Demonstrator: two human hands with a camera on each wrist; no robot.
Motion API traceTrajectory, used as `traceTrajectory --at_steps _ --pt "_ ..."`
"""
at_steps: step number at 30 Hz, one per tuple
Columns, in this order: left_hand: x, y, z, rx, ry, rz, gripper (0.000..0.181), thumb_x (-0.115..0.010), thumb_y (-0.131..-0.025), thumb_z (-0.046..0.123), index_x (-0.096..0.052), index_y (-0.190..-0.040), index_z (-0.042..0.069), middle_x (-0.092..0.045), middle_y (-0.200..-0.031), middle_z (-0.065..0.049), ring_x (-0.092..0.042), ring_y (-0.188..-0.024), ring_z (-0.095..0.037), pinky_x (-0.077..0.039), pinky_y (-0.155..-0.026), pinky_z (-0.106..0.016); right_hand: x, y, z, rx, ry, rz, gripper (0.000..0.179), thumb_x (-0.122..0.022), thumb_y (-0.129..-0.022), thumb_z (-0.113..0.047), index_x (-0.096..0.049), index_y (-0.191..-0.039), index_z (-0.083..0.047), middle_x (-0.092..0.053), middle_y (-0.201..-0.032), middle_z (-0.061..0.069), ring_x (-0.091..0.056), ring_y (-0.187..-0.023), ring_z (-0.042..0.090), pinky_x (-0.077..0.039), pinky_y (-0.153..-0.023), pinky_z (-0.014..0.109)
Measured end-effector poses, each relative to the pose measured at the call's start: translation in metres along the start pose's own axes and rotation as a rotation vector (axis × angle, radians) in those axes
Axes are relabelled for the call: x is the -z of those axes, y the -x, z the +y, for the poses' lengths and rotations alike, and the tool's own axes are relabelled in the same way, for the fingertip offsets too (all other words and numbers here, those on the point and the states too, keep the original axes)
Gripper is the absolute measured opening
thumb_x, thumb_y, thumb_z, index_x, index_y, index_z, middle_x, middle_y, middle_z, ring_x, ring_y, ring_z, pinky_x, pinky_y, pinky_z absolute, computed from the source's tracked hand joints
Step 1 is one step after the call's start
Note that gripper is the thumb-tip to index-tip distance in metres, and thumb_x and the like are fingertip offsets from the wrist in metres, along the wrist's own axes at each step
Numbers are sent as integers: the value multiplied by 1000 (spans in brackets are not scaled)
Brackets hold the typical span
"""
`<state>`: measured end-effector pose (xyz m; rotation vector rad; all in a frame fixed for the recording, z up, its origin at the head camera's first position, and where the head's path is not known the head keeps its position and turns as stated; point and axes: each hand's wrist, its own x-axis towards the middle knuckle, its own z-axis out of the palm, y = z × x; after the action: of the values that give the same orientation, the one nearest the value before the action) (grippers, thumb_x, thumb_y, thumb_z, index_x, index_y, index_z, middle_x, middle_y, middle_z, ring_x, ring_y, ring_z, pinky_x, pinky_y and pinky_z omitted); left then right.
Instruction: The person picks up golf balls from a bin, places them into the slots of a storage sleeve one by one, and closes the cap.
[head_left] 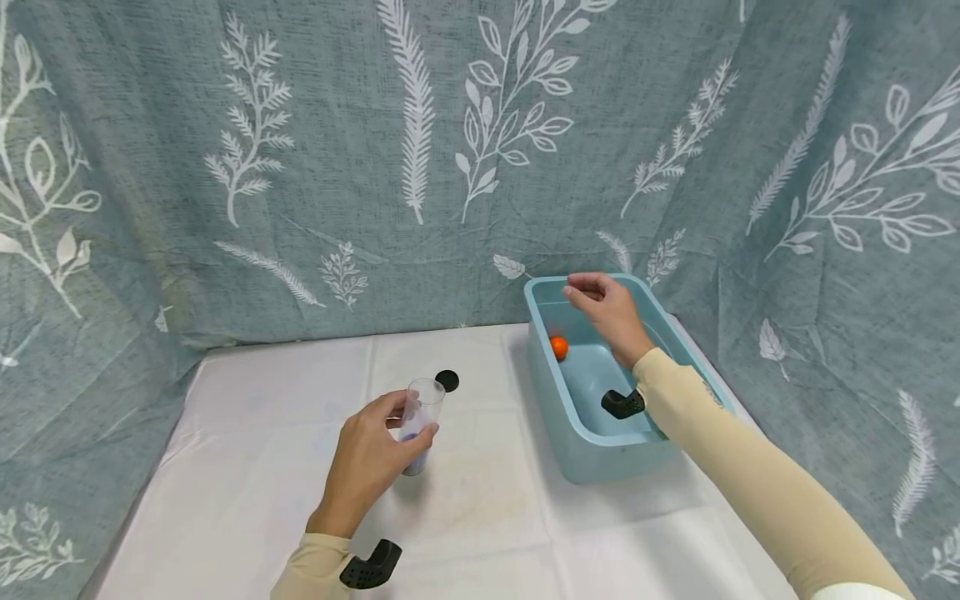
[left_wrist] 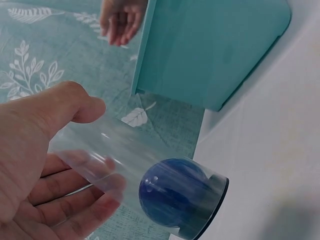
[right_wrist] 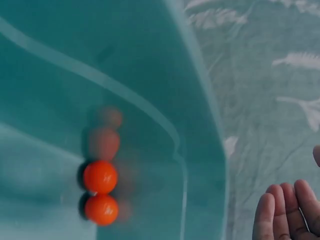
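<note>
left hand (head_left: 366, 457) partly behind tube (left_wrist: 132, 152), upper orange blurs (right_wrist: 103, 143)

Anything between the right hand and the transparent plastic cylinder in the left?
Only the side wall of the light-blue rectangular plastic bin visibly stands between the right hand and the cylinder, and that hand is above its rim.

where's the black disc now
In the head view, the black disc lies on the white cloth, just beyond the clear tube in the left hand and left of the blue bin.
</note>
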<state>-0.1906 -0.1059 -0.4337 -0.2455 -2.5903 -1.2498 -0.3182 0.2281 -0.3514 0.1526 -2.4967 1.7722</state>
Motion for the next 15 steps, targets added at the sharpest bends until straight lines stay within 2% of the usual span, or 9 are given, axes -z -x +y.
traceTrajectory --at_steps 9,15 --pt "6 -1 -1 24 -16 -20 50 -83 -82 30 -67 -123 8 -70 -113 -7 -67 -101 -24 -59 -79 -43 1 -25 29 -112 206 -49 48 -64 -101 -30 -55 -139 -3 -57 -133 14 -54 -123 32 -47 -103 48" --pt "8 0 -4 6 -20 -4 49 -84 -81 27 -67 -122 7 -71 -111 -7 -68 -99 -24 -59 -77 -42 1 -32 52 -134 332 -78 43 -65 -100 -24 -58 -135 1 -59 -131 20 -56 -121 36 -48 -100 49"
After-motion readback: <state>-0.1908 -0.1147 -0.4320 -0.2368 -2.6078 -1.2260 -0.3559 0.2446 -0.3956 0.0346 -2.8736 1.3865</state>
